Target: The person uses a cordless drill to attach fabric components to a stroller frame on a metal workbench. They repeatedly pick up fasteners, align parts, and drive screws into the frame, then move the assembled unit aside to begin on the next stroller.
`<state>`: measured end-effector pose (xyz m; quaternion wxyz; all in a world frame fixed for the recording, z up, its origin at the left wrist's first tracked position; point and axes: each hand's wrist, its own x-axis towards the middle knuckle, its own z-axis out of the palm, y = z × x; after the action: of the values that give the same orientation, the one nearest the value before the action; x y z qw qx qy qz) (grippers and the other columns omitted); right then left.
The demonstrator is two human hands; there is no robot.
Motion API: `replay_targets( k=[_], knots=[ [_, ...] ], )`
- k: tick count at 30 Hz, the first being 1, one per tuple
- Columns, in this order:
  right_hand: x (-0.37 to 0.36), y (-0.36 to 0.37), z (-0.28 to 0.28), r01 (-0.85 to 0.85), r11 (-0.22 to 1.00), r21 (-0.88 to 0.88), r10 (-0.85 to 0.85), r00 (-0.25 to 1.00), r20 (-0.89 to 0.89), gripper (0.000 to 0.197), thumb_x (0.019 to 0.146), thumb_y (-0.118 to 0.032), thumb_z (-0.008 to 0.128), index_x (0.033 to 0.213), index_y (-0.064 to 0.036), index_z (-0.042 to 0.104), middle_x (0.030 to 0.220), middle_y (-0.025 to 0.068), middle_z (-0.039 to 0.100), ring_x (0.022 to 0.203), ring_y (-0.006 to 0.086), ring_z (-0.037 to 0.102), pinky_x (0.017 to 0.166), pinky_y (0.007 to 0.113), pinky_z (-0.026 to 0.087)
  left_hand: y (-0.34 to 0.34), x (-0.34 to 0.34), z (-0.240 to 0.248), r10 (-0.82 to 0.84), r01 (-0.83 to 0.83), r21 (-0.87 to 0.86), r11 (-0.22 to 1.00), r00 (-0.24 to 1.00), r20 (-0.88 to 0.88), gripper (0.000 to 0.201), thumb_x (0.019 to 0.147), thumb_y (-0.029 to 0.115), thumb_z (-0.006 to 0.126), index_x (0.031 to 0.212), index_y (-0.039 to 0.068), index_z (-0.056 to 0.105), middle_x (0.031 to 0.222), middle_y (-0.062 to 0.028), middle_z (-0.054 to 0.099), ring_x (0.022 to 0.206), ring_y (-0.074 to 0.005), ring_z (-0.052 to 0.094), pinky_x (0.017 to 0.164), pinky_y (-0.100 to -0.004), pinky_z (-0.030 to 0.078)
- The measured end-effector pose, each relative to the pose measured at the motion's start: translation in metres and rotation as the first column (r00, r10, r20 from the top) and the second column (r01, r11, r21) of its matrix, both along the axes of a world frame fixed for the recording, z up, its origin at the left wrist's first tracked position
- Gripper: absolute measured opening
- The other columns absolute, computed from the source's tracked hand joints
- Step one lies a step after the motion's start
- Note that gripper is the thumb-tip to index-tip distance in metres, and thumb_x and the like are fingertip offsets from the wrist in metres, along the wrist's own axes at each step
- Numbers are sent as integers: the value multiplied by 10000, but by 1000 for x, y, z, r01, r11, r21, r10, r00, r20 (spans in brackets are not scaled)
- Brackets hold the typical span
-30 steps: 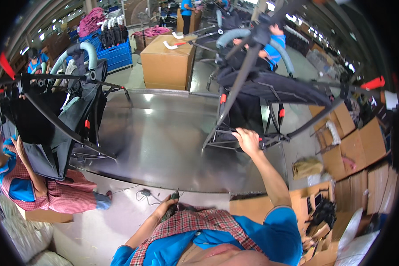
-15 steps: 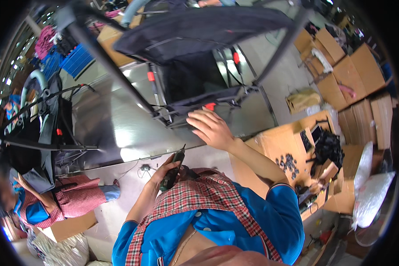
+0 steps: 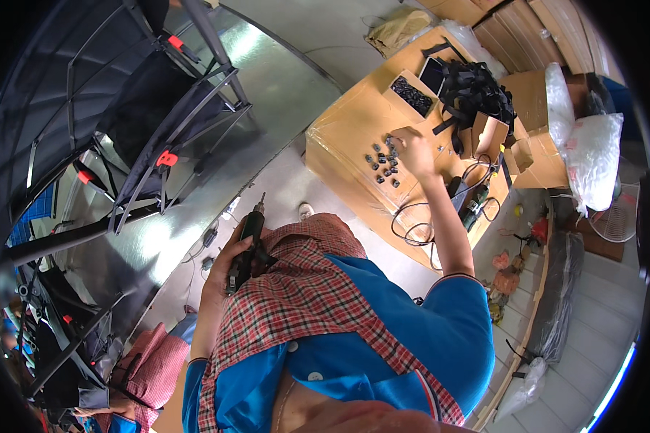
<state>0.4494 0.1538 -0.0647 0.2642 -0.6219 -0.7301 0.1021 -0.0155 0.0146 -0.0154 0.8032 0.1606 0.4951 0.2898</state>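
My left hand (image 3: 231, 254) is wrapped round a dark electric screwdriver (image 3: 248, 242) in front of my apron, its bit pointing away from me. Off to the right, my right hand (image 3: 416, 153) is over a cardboard-topped surface (image 3: 339, 133), fingers drawn together at the edge of a group of small black plastic parts (image 3: 384, 172). What is between those fingertips is hidden. At the left, a black folding frame with dark fabric (image 3: 148, 101) and red clips (image 3: 167, 158) stands on a shiny metal worktable (image 3: 274, 90), apart from both hands.
Beyond my right hand are an open box of small black pieces (image 3: 412, 97) and a heap of black straps (image 3: 477, 90). A cable (image 3: 404, 234) loops beside another dark tool (image 3: 475, 206). Plastic-wrapped bundles (image 3: 592, 155) are at far right. A co-worker's checked garment (image 3: 152, 364) shows lower left.
My view has turned right. My right hand has left the black frame and come to the small black parts. The screwdriver stays in my left hand.
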Motion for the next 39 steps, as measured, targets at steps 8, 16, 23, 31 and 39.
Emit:
replay_targets(
  k=[8,16,23,31,39],
  knots=[
    [46,3,-35,113,985,-129,-114,993,2,114,825,-68,660,932,-76,699,937,122,693,886,323,675,793,412,549,-2,19,32,57,-69,-63,996,982,-180,808,856,288,683,1553,127,306,1275,-66,575,969,-160,611,776,-255,505],
    [54,23,-64,83,981,-173,-56,986,155,98,842,-82,611,900,-75,690,872,161,656,819,353,658,734,411,526,-15,22,36,184,-193,-101,976,979,-91,751,873,266,665,1534,124,339,1247,-55,585,994,-154,599,806,-260,504],
    [75,35,-67,-30,996,-89,33,999,30,34,782,-78,648,772,-51,666,767,167,644,727,361,650,662,406,525,-23,0,1,184,-185,-27,982,983,-12,749,903,272,658,1531,107,284,1116,-84,562,828,-150,617,614,-273,554],
    [37,43,-14,-53,998,-19,53,999,1,78,790,-3,686,867,3,697,818,153,681,699,253,685,664,333,544,-34,-12,-25,195,-195,80,978,981,0,766,908,294,618,1555,122,245,1128,-104,606,898,-189,631,693,-288,545],
    [-208,54,104,-539,836,106,408,481,-776,156,903,20,680,1059,11,692,1019,63,680,918,118,634,845,246,513,-17,-28,81,125,-189,441,877,978,169,1061,783,347,747,1592,146,91,885,-159,556,545,-155,544,501,-249,465]
  ],
)
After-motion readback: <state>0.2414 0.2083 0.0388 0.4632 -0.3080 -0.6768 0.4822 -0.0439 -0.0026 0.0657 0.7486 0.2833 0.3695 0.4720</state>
